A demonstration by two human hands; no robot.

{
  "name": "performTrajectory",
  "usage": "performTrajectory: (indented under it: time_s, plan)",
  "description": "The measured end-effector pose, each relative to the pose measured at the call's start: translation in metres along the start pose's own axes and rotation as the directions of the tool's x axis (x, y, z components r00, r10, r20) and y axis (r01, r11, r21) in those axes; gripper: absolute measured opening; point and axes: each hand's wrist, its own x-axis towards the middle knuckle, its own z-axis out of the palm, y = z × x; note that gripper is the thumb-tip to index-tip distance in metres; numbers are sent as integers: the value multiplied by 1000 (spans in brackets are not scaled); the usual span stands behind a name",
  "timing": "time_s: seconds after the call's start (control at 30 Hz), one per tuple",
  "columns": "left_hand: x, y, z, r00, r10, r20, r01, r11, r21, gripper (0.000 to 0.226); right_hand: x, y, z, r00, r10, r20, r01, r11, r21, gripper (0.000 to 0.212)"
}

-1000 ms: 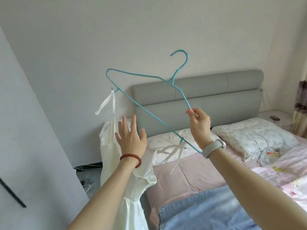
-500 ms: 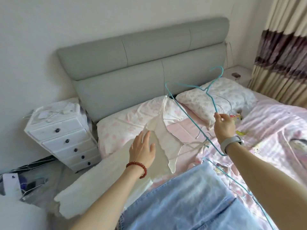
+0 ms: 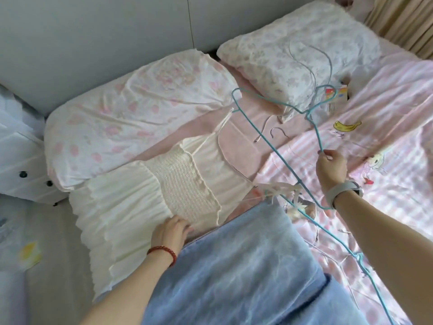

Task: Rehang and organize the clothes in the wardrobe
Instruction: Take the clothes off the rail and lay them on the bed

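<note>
White cotton, the dress (image 3: 150, 195) lies spread flat on the bed (image 3: 386, 127), its skirt hanging toward the bed's near left edge and its bodice pointing toward the pillows (image 3: 131, 109); one strap runs up from the bodice to the left shoulder of the hanger (image 3: 276, 146), while the loose ties of the other side trail just right of the dress. Your right hand (image 3: 331, 166) pinches the teal wire of that hanger between thumb and fingertips, holding it tilted above the bed, right of the dress. Your left hand (image 3: 169, 233) rests with fingers laid fairly flat on the skirt, pressing the cloth and gripping nothing. Blue denim (image 3: 246, 266) overlaps the dress's near edge, and other wire hangers lie further right on the bed. You look to be midway through rehanging the dress, with only one side seated. Next, I judge, you need to bring the hanger's free shoulder down to the loose ties and hook or tie them on, keeping the dress pinned so the first strap does not slip off.
</note>
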Motion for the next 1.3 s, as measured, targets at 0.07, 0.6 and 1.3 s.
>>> performTrajectory:
  time_s: [0.07,0.6,1.3]
  plan:
    - [8,1,4,1000,-12,-26,11,999,-38,28,8,13,10,1000,8,8,-8,1000,0,31]
    - [74,158,-135,683,-34,-730,-480,732,-484,20,116,-49,-50,968,-187,-168,193,981,16,37]
    - [98,141,-31,978,202,50,-204,978,42,48,74,70,-32,991,-122,53,132,850,-511,49]
